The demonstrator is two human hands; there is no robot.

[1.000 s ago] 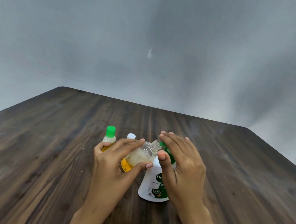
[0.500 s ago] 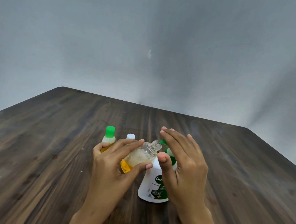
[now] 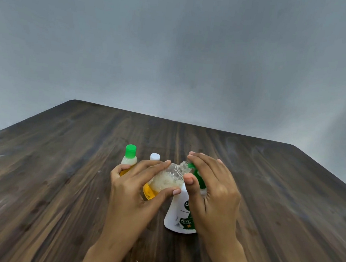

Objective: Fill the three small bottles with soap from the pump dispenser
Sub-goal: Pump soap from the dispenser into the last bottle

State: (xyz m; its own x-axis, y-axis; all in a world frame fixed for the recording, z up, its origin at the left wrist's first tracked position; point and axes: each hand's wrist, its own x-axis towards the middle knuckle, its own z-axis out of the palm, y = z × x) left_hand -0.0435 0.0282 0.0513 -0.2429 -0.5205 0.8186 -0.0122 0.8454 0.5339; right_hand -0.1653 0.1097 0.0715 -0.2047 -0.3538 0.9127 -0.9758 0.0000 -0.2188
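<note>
My left hand grips a clear small bottle, uncapped and tilted, holding orange soap and foam, its open neck right at the green nozzle of the pump. The white pump dispenser stands on the table just right of it. My right hand lies over the green pump head with straight fingers on top and the thumb near the bottle's neck. Behind my left hand stand a green-capped small bottle and a white-capped small bottle, its body hidden.
All of this sits on a dark wooden table, whose far edge meets a plain grey wall. A few small pale drops or specks lie on the wood near my left forearm.
Hardly anything has moved; my right hand has shifted very slightly over the pump head, while the tilted bottle stays at the nozzle.
</note>
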